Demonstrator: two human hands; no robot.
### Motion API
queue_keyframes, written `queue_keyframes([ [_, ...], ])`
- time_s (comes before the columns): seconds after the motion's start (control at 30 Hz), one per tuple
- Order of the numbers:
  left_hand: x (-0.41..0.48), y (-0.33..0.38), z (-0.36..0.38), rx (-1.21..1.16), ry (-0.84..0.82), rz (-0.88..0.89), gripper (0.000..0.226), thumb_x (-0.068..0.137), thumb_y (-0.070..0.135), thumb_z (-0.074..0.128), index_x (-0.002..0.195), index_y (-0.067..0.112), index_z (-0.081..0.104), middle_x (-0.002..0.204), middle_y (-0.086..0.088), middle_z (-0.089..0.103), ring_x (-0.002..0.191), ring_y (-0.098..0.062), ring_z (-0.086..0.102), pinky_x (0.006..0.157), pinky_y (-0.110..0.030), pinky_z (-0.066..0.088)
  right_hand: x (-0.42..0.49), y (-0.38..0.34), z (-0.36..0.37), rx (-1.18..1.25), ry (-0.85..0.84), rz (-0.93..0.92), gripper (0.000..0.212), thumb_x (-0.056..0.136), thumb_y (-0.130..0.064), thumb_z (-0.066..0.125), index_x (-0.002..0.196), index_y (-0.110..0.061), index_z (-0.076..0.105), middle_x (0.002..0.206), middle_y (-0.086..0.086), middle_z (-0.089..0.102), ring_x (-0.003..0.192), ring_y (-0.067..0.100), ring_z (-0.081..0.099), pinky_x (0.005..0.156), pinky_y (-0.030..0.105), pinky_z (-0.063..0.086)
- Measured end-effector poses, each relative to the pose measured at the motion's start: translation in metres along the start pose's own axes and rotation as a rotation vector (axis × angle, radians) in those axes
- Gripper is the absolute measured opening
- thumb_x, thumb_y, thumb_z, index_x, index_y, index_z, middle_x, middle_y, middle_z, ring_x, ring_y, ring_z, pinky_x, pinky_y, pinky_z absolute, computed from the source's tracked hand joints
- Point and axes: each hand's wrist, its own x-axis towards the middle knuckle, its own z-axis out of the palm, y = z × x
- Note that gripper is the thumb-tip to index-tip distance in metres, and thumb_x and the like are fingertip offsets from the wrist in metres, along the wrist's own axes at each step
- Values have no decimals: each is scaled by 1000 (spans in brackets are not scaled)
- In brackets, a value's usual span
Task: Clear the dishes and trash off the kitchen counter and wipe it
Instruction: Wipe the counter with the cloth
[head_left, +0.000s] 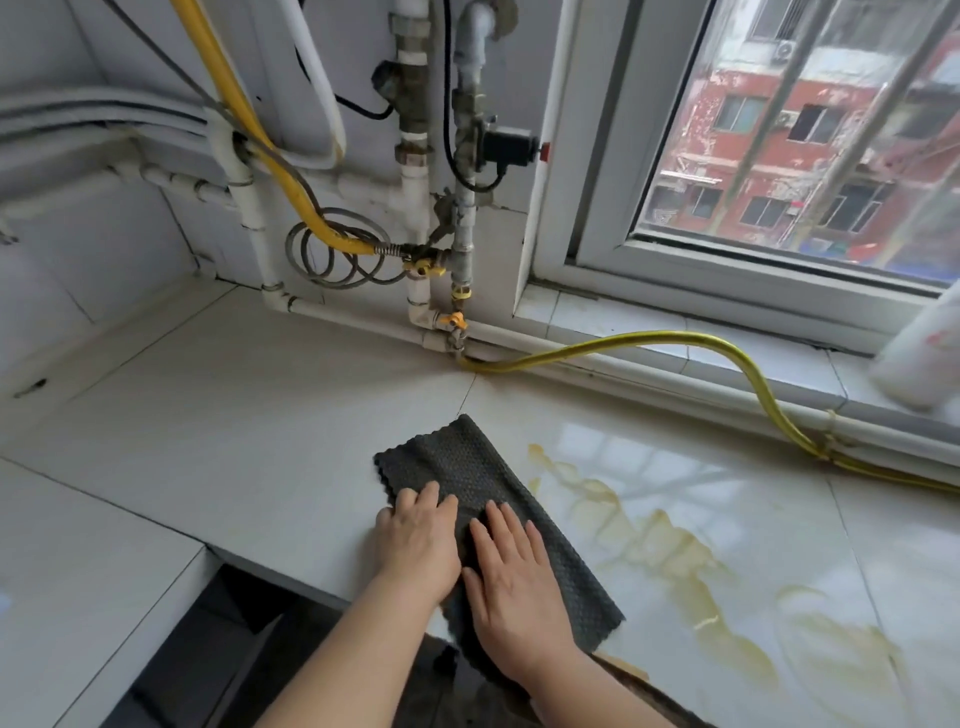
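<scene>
both hands, left hand (421, 540) and right hand (514, 587), lie flat with open grip on the dark cloth (467, 467) at the counter (260, 415) front edge, yellowish smears (675, 551) just beside it

Tiled wall (130, 249) — daylit window (795, 135)

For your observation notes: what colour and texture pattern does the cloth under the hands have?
Dark grey cloth, with a bumpy waffle-like weave, seen clearly in the head view.
</scene>
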Motion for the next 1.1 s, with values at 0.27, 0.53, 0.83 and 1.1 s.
queue_keyframes([
  [0.27,-1,18,-3,35,-22,-44,54,94,17,42,146,25,31,155,2,23,136,-22,28,107,-35,30,-1,5,-3,25,-64,23,61,98,-43,14,130,-17,59,137,3,55,129,21,50,110,40,10],
  [0.53,32,61,-1,9,-17,-88,59,94,19,44,149,26,24,160,3,14,140,-21,22,111,-36,28,29,56,-7,26,-26,-7,65,98,-42,9,128,-16,61,135,4,57,127,22,52,105,43,21],
  [0.83,70,134,5,7,-7,-60,57,96,19,39,150,26,22,161,2,12,141,-21,20,110,-35,27,41,132,-14,12,6,38,67,98,-43,9,125,-15,63,132,6,59,125,23,55,108,41,14],
  [1.1,96,164,2,23,8,-36,52,95,28,47,145,24,31,157,-3,18,143,-22,17,114,-38,20,51,190,-18,-56,101,-51,53,87,-46,38,126,-19,62,134,2,58,125,20,54,108,39,12],
])
